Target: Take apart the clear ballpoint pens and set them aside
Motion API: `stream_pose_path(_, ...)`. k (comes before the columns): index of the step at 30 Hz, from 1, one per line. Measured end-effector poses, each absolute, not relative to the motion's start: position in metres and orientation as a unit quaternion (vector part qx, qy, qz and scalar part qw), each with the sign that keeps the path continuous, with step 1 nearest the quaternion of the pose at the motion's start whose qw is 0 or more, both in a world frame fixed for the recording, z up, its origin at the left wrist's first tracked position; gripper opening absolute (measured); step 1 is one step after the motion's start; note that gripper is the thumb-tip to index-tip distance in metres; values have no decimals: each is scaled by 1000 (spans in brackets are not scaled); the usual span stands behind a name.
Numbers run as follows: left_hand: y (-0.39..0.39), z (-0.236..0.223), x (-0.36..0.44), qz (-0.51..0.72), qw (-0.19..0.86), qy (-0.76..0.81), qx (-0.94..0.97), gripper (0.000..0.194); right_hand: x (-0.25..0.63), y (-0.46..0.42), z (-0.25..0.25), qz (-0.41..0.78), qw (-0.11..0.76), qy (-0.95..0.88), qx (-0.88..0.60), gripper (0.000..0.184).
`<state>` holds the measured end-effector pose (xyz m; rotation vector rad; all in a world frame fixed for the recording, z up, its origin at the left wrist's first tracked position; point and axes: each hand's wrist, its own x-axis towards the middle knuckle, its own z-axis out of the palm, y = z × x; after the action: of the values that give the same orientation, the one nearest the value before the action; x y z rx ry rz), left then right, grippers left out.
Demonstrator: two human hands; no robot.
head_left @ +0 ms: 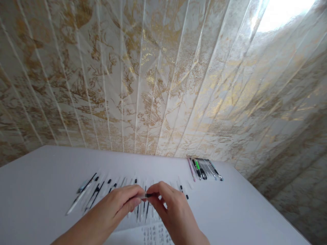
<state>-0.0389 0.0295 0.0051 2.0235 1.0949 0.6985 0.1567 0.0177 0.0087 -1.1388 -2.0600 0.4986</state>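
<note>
Over the middle of the white table, my left hand and my right hand meet fingertip to fingertip. Between them is a small pen piece, clear on the left and black towards the right. The left thumb and fingers pinch its clear end; the right fingertips close on the dark end. Whether it is one piece or two joined parts is too small to tell. Beneath and beyond the hands lie several pen parts, clear tubes, black caps and dark refills, partly hidden by my hands.
A neat row of pens, one with a green section, lies near the wall at the back right. Handwritten paper sits at the table's front. The table meets gold-patterned wall covering behind.
</note>
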Motion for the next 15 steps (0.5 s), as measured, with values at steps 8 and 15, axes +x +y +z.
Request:
stream_pose_path(8,24,10,-35,261,335,432,795,27,159,17,13,154,288,-823,-466,40)
stream_pose_path(15,23,6,-36,248,315,432,807,28,157,18,6,158,278,-838,-442,42)
